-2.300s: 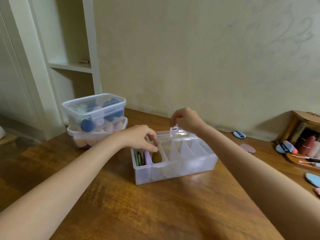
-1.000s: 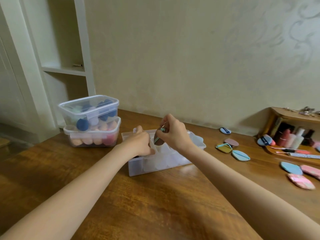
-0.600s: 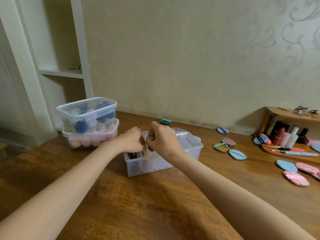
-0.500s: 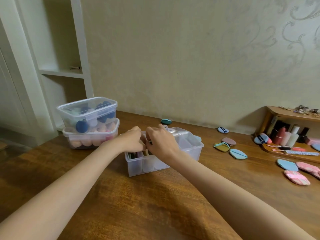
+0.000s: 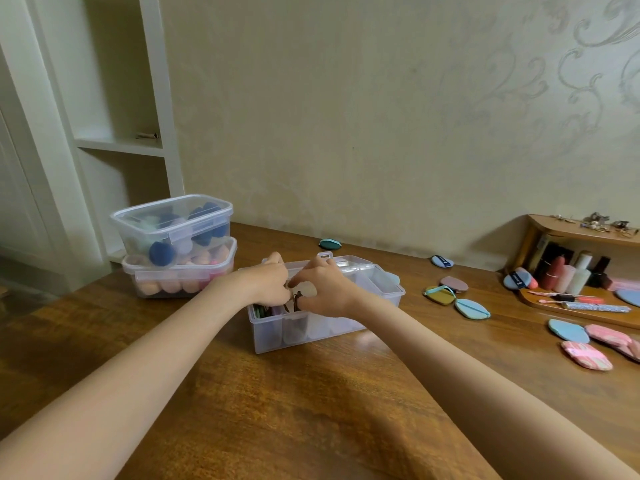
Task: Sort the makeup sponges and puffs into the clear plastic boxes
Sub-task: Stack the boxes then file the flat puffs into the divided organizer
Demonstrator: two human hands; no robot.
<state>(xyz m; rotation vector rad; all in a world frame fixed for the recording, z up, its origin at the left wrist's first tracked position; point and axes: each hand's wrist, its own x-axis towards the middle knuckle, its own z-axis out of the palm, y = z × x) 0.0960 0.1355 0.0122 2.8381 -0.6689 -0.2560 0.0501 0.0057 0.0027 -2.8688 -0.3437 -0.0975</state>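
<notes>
— What's sitting over on the left, away from the fingers?

— Two lidded boxes [image 5: 175, 244] are sitting stacked on the table [image 5: 311, 410], well to the left of the left hand [image 5: 266, 285]. The upper one is showing blue and pale sponges [image 5: 161, 252] through its wall, the lower one peach and pink ones.

— And the hands themselves?

— Both are hovering over the left end of the open divided box [image 5: 325, 306]. The left hand's fingers are curling down into the compartments there, knuckles up, but I cannot tell whether they are gripping anything. The right hand [image 5: 323, 289] is almost touching it, thumb and forefinger pinching a dark brown puff [image 5: 297, 301] that is standing on edge in a slot directly under the fingertips. Green and pale purple puffs are standing in the slots just left of that one. The compartments to the right of the fingers are looking bare.

— Anything lying to the right?

— Loose puffs are lying on the table well apart from the right hand: a teal one [image 5: 329, 243] behind the box, a blue one [image 5: 441, 260] by the wall, then a mustard [image 5: 440, 295], a mauve [image 5: 454, 283] and a light blue one [image 5: 471, 309] close together. Farther right, blue and pink ones [image 5: 585, 355] are lying near a wooden shelf [image 5: 581, 233] holding cosmetics bottles.
</notes>
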